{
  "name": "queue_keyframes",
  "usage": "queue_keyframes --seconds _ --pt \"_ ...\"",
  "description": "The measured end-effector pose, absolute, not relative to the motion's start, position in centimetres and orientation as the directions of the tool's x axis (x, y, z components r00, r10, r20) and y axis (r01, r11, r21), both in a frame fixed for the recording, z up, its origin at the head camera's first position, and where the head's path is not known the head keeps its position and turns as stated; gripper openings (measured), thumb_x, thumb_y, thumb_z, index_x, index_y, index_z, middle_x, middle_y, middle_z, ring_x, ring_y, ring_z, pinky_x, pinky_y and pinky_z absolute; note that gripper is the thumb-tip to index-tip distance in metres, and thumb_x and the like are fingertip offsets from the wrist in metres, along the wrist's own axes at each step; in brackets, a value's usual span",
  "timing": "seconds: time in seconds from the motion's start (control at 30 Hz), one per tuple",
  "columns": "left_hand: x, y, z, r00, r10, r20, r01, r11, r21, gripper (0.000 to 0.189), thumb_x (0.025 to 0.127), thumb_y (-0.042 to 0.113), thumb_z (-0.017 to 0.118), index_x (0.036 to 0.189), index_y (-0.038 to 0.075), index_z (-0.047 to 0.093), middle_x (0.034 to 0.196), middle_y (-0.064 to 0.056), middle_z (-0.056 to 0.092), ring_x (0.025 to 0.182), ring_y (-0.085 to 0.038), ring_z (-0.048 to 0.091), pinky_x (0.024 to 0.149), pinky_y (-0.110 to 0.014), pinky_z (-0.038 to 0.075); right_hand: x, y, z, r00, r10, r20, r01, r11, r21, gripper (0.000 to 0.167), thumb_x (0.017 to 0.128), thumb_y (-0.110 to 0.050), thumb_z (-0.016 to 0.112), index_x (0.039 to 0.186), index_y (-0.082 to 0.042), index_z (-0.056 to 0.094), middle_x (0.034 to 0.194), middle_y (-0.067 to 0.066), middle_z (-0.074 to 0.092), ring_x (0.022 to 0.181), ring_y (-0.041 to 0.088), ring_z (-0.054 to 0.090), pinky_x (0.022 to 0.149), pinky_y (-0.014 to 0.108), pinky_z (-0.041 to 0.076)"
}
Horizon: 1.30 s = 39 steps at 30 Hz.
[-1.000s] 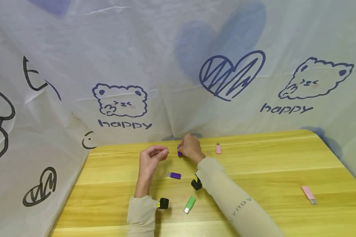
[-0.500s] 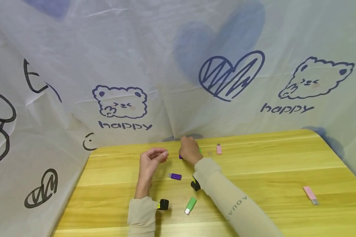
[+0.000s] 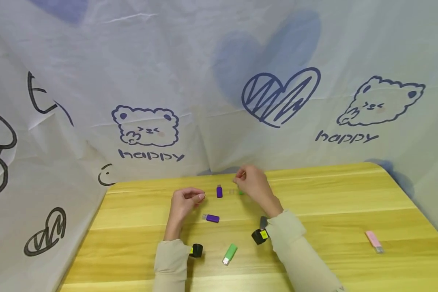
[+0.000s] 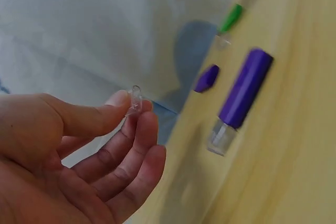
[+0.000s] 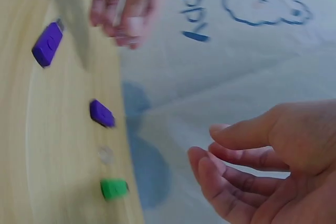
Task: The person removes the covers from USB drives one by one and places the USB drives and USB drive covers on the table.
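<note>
My left hand [image 3: 184, 202] pinches a small clear cap [image 4: 135, 100] between thumb and index finger, above the table. To its right, a purple USB drive [image 3: 219, 191] lies with its metal plug pointing to the back. Nearer me is a second purple USB drive [image 3: 212, 218], its plug end under a clear cap [image 4: 223, 139]. My right hand [image 3: 257, 184] hovers at the back of the table, fingers loosely bent and holding nothing visible. Below its fingers, a green USB drive [image 5: 114, 188] is partly hidden in the head view; another clear cap [image 5: 105, 154] lies beside it.
Another green USB drive [image 3: 230, 254] lies between the forearms. A pink USB drive [image 3: 374, 241] is far to the right on the wooden table [image 3: 325, 211]. A white printed cloth [image 3: 204, 81] hangs right behind the table edge.
My right hand has left the far purple USB drive and moved right, uncovering it and the clear cap beside it. It now hides the pink drive at the back. My left hand keeps its pinch.
</note>
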<state>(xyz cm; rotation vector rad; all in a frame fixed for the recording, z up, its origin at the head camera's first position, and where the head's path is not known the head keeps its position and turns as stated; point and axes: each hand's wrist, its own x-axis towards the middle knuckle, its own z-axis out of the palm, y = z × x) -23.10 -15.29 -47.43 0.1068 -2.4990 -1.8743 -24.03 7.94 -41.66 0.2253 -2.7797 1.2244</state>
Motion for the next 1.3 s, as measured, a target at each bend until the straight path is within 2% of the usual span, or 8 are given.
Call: queue_keyframes --seconds 0.13,0.27,0.43,0.67,1.0,1.3 --pt "-23.9 -15.4 -47.4 -0.998 -0.046 -0.048 -0.062 0.400 0.915 0.007 0.093 0.003 0.075 0.096 -0.001 0.079 0.093 -0.013 0.076 0.083 -0.030 0.071 0.072 -0.036 0.060 -21.8 10.3 -41.8 -0.982 -0.077 0.174 -0.181 0.666 -0.724 0.009 0.094 -0.010 0.075 0.092 -0.003 0.071 0.084 0.006 0.069 0.079 0.022 0.067 0.071 0.037 0.058" --pt "-25.3 -15.3 -47.0 -0.999 -0.038 -0.035 -0.049 0.506 0.861 0.005 0.090 0.003 0.078 0.091 -0.002 0.079 0.087 -0.012 0.077 0.077 -0.027 0.071 0.065 -0.024 0.054 -19.8 12.8 -42.3 -0.986 -0.067 0.156 -0.160 0.671 -0.724 0.010 0.096 -0.012 0.074 0.097 -0.002 0.072 0.088 0.005 0.070 0.082 0.022 0.068 0.074 0.039 0.059" --pt "-27.0 -14.6 -46.6 -0.999 0.022 -0.024 -0.006 0.587 0.810 0.005 0.090 0.002 0.078 0.090 -0.002 0.080 0.085 -0.013 0.077 0.076 -0.027 0.072 0.063 -0.023 0.052 -17.8 16.0 -42.5 -0.994 -0.007 0.105 -0.084 0.653 -0.753 0.010 0.097 -0.010 0.072 0.102 -0.001 0.073 0.090 0.006 0.069 0.082 0.023 0.069 0.071 0.038 0.058" --pt "-28.0 -14.3 -47.5 -0.997 0.064 -0.035 0.020 0.700 0.714 0.004 0.088 0.005 0.080 0.088 0.001 0.081 0.091 -0.010 0.077 0.080 -0.020 0.063 0.072 -0.027 0.049 -16.2 18.6 -42.7 -0.998 0.004 0.067 -0.050 0.623 -0.781 0.013 0.097 -0.011 0.071 0.104 0.000 0.072 0.093 0.007 0.070 0.082 0.023 0.069 0.068 0.033 0.057" --pt "-28.6 -13.9 -48.0 -0.998 0.070 -0.001 0.050 0.715 0.697 0.005 0.088 0.005 0.080 0.087 0.000 0.082 0.089 -0.011 0.078 0.075 -0.019 0.061 0.066 -0.024 0.047 -15.9 19.8 -42.7 -0.998 0.044 0.033 -0.001 0.590 -0.807 0.014 0.097 -0.010 0.071 0.105 0.001 0.072 0.095 0.010 0.071 0.085 0.030 0.072 0.063 0.031 0.057" --pt "-28.2 -13.8 -48.3 -0.998 0.054 0.037 0.065 0.694 0.718 0.004 0.087 0.001 0.079 0.084 -0.002 0.079 0.082 -0.011 0.076 0.068 -0.018 0.058 0.059 -0.025 0.045 -16.0 19.7 -43.1 -0.999 0.038 0.025 0.002 0.587 -0.810 0.012 0.096 -0.007 0.072 0.105 0.002 0.072 0.094 0.009 0.071 0.084 0.030 0.071 0.065 0.032 0.057"
